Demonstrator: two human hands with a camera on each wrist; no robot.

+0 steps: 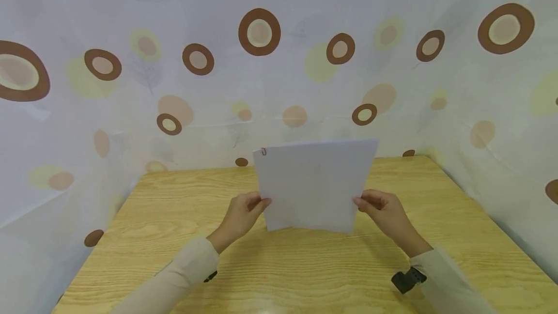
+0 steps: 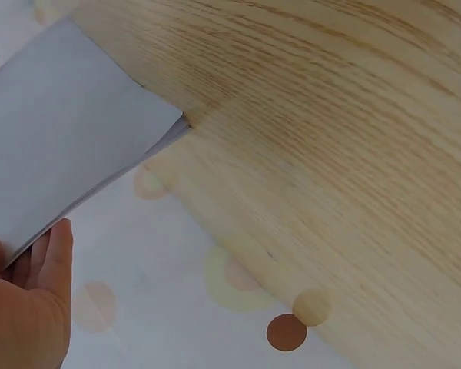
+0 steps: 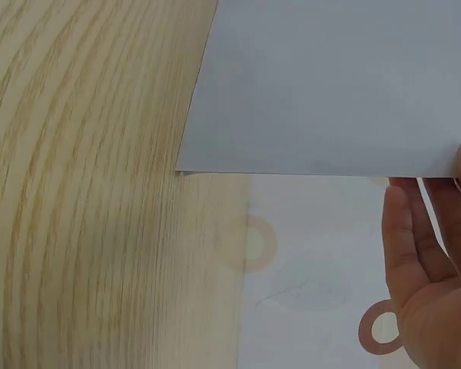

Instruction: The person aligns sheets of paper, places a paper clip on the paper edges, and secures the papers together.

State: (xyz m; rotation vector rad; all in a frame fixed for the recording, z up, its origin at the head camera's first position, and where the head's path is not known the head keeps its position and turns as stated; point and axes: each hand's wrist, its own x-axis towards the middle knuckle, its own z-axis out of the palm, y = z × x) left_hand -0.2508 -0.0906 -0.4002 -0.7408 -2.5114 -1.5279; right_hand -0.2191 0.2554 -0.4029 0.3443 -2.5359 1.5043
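Note:
A stack of white paper sheets (image 1: 315,185) stands upright above the wooden table (image 1: 174,217), bottom edge close to the tabletop. A small red paper clip (image 1: 263,151) sits at its top left corner. My left hand (image 1: 244,214) pinches the left edge of the sheets (image 2: 61,154), thumb in front, fingers (image 2: 50,261) behind. My right hand (image 1: 383,210) pinches the right edge. In the right wrist view the paper (image 3: 338,84) fills the top and my fingers (image 3: 422,246) curl behind its edge.
A white curtain (image 1: 279,62) with brown and yellow circles surrounds the table on three sides. Black wrist camera straps (image 1: 407,280) sit on both sleeves. The table's bare wood (image 3: 77,192) spreads around the paper.

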